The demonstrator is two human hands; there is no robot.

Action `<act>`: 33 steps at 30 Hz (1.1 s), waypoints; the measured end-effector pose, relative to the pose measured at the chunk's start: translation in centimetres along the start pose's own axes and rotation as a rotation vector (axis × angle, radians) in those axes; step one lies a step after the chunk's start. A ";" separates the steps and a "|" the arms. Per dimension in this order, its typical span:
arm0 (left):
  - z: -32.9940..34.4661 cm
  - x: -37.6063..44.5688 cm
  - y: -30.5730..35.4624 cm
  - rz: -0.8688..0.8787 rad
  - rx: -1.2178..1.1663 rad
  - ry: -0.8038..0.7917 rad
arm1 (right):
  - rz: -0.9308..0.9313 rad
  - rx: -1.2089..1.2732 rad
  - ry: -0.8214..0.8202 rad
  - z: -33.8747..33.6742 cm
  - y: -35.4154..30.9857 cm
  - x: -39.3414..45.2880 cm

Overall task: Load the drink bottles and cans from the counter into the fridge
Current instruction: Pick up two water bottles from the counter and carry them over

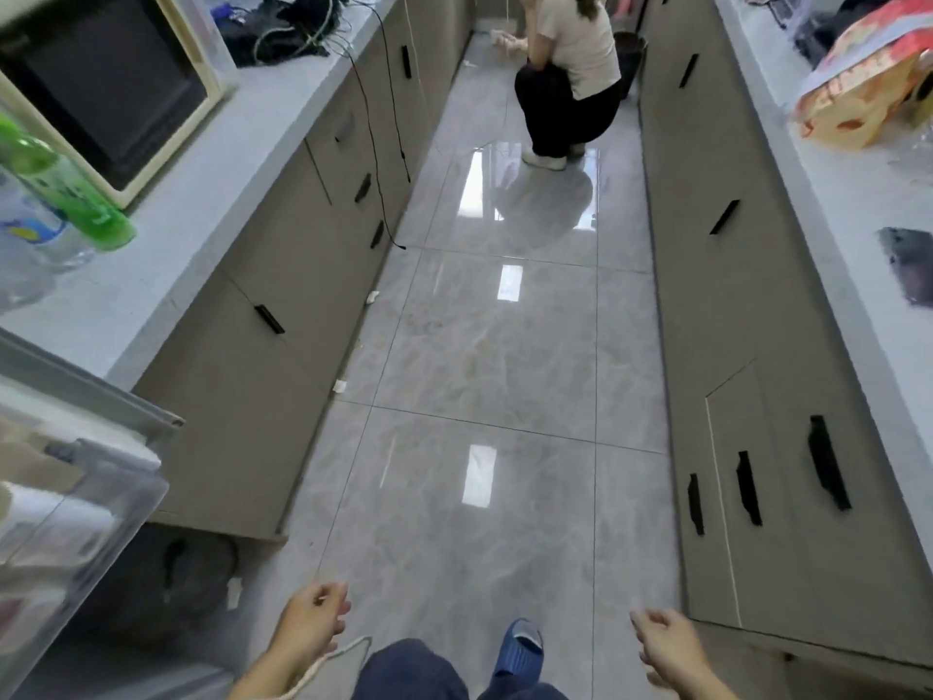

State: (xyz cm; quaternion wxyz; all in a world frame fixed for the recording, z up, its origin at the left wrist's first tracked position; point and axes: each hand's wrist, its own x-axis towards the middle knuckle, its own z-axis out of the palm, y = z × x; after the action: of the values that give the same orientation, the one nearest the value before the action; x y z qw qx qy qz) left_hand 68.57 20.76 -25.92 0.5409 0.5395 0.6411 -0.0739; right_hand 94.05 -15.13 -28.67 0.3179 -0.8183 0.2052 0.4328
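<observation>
Here, green bottle [75,194] sits well apart from both empty hands.

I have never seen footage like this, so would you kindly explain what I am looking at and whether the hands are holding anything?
There is no machine: one wide-angle camera worn on a person's head looks forward and down a narrow kitchen aisle. At the bottom are that person's left hand and right hand, both loosely curled and holding nothing. On the pale grey left counter stand a green plastic drink bottle and a clear plastic bottle with a blue label, beside a cream-framed appliance with a dark door. The open fridge door with clear shelves shows at lower left. Another person crouches farther along the aisle.
</observation>
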 end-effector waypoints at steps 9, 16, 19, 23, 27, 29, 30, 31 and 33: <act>0.4 5.6 2.9 -0.156 -0.100 0.032 | -0.282 -0.089 -0.156 3.3 -22.3 3.2; -0.5 11.0 10.6 -0.255 -0.201 0.080 | -0.311 -0.257 -0.153 5.4 -33.0 6.6; -1.6 14.0 15.0 -0.217 -0.275 0.076 | -0.328 -0.383 -0.140 5.8 -36.4 8.0; -3.0 16.9 20.6 -0.133 -0.360 0.112 | -0.301 -0.499 -0.149 5.8 -40.9 10.3; -3.8 18.7 24.5 -0.123 -0.487 0.178 | -0.277 -0.618 -0.176 6.3 -45.6 13.1; -4.1 19.1 26.0 -0.137 -0.519 0.233 | -0.269 -0.665 -0.197 7.1 -48.5 14.6; -4.2 18.9 26.6 -0.148 -0.530 0.264 | -0.269 -0.695 -0.209 7.5 -50.1 15.3; -4.3 18.6 27.0 -0.165 -0.546 0.293 | -0.278 -0.726 -0.217 8.2 -51.9 15.9; -4.1 17.7 27.5 -0.210 -0.605 0.340 | -0.319 -0.781 -0.229 10.1 -55.9 16.9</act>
State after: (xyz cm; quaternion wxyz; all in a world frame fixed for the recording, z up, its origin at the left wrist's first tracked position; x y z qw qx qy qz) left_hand 90.23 45.63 -24.50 0.5512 0.2905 0.7666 0.1548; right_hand 131.53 30.81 -27.97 0.0681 -0.8451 -0.1393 0.5116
